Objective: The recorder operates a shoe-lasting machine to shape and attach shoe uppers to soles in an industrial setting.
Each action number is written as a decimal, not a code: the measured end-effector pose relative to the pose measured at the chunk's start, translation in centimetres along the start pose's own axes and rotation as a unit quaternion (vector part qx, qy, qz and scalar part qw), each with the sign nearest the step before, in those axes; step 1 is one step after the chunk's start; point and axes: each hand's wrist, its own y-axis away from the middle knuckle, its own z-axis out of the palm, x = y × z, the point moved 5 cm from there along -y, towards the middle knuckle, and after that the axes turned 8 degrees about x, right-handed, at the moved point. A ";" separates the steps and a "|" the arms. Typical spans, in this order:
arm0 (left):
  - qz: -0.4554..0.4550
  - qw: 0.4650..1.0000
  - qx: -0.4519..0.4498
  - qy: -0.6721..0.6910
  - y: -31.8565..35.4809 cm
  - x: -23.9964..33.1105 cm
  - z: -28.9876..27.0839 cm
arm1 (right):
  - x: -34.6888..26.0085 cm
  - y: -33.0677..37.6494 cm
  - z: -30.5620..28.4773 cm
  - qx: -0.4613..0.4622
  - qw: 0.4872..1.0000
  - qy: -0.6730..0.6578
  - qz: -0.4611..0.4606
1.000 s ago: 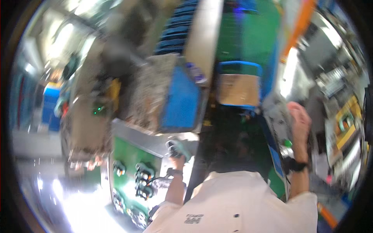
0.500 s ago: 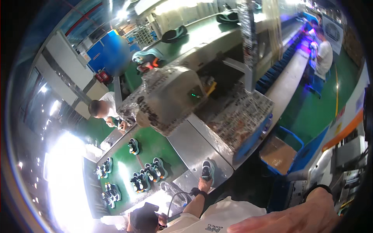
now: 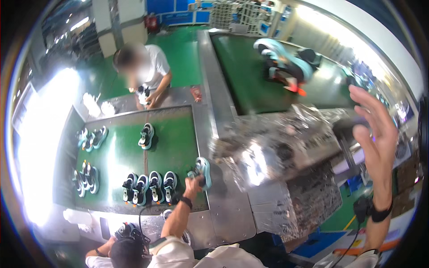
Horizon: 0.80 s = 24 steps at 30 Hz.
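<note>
My left hand (image 3: 192, 186) is closed around a light-blue and black sneaker (image 3: 203, 171), held over the metal edge at the right side of the green conveyor belt (image 3: 174, 129). Just left of it, several similar sneakers (image 3: 155, 187) stand in a row on the belt. My right hand (image 3: 376, 131) is raised at the right with fingers stretched out and nothing in it. Nearest to it is the plastic-wrapped machine (image 3: 272, 152). Beyond, blurred light-blue sneakers (image 3: 288, 60) with orange parts lie on a second green belt (image 3: 237, 76).
Across the belt a person (image 3: 154, 67) in a white shirt holds a shoe. Another person (image 3: 127, 253), close at the lower left, has a hand by a shoe. A single sneaker (image 3: 146, 136) and two further groups stand on the belt. A film-covered box (image 3: 308, 205) sits right.
The view has swung left toward the belt. My left hand, still holding the sneaker, has gone from the metal surface to the belt's edge. My right hand has risen from low right.
</note>
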 end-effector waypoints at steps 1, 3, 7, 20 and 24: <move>-0.020 0.999 0.028 0.033 0.6 3.9 -3.3 | 3.9 -2.9 5.1 -0.038 0.999 -0.001 -0.011; 0.272 0.962 0.004 0.032 -8.3 3.6 -6.8 | 6.5 -7.9 8.6 -0.055 0.994 0.087 -0.025; 0.066 0.941 0.237 -0.234 -19.2 9.2 -10.5 | 11.4 -15.6 15.4 -0.098 0.971 0.215 -0.035; 0.416 0.841 0.199 -0.282 -12.9 7.9 -5.7 | 13.1 -20.6 23.0 -0.171 0.970 0.167 0.036; 0.349 0.913 0.081 -0.196 -1.0 1.4 -1.2 | 13.5 -21.0 20.1 -0.197 0.951 0.220 0.089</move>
